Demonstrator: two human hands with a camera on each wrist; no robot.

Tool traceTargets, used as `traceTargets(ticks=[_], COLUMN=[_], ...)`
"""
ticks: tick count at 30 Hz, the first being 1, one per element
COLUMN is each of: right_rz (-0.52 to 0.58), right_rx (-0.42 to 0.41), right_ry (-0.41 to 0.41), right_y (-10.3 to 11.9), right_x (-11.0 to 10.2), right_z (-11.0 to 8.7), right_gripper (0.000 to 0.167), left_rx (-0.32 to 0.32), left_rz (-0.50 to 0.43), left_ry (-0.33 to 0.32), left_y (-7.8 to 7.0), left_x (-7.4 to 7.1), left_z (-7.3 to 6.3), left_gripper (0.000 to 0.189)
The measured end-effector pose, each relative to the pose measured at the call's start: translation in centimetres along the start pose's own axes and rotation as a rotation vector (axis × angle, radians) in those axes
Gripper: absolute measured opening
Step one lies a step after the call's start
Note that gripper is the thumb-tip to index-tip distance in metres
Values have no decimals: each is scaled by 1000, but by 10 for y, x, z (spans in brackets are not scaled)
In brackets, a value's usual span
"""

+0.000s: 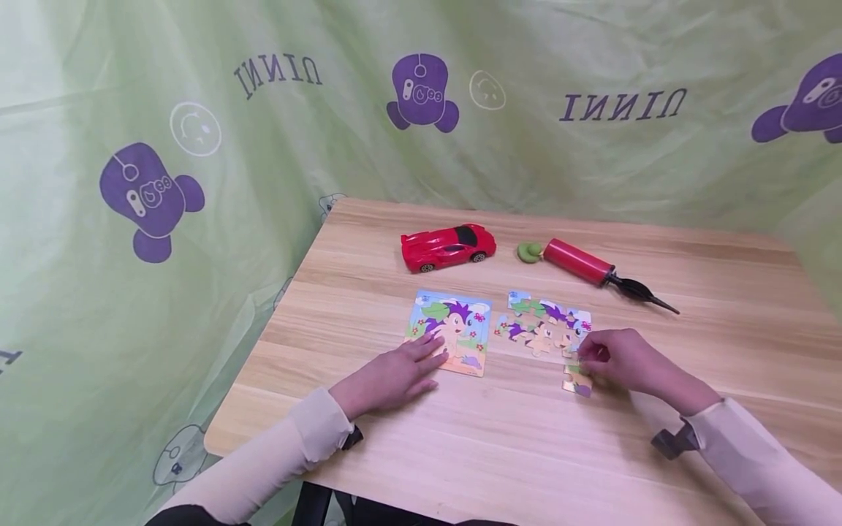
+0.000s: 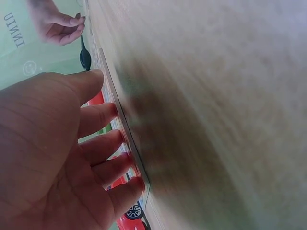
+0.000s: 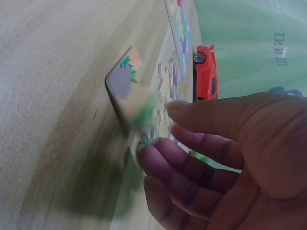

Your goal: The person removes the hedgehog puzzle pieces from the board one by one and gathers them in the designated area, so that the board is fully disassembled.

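My left hand (image 1: 395, 372) lies with fingers stretched over the lower left of a square hedgehog picture board (image 1: 470, 343). In the left wrist view its fingertips rest along the thin edge of this board (image 2: 139, 160). Right of it lies a partly joined jigsaw puzzle (image 1: 541, 337) with the same hedgehog. My right hand (image 1: 618, 358), fingers curled, is at the puzzle's right side. Its thumb and fingers pinch at a blurred greenish puzzle piece (image 3: 146, 115), partly hidden by the fingertips. A corner piece with a purple shape (image 3: 120, 81) lies flat beside it.
A red toy car (image 1: 449, 248) stands behind the picture board. Behind the jigsaw lie a red hand pump (image 1: 579, 261) with a black nozzle and a small green object (image 1: 529, 253). A green printed curtain (image 1: 526, 168) hangs around the wooden table (image 1: 460, 438).
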State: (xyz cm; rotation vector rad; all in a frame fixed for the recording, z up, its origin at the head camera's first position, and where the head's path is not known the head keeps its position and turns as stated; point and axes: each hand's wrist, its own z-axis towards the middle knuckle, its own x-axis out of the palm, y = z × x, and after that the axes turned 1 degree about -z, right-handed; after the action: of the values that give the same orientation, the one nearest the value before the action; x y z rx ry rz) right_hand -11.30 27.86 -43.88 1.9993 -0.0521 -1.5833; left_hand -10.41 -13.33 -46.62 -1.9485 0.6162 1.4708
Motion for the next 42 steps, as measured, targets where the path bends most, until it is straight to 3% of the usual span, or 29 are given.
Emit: traceTargets(ticks=[5,10,16,22,25,29,34,42], right_rz=[-29,-17,-10,-215,-297,-324,-312,-351], right_rx=[20,-3,-124,-206,-205,-196,-187,-222], right_ry=[-32,-20,10,58,27,27,62,31], right_y=[7,29,83,130,142,152,156,155], right_x=[-6,-3,22,57,65,69,72,79], right_z=[5,21,75,116,122,124,124,125], right_gripper=[3,3,9,16,18,25,30,27], left_rx=[-8,7,-13,32,56,53,56,61], left_rz=[8,-12,-44,-42,-32,-25,-19,72], left_ry=[1,-7,-26,-28,-38,-30,-7,-25], left_y=[1,3,10,10,10,12,14,16], left_x=[-1,-2,-2,-2,-3,-2,1,-1], left_z=[1,-1,-3,7,13,14,8,-7], left_gripper=[59,58,57,57,56,56,55,57])
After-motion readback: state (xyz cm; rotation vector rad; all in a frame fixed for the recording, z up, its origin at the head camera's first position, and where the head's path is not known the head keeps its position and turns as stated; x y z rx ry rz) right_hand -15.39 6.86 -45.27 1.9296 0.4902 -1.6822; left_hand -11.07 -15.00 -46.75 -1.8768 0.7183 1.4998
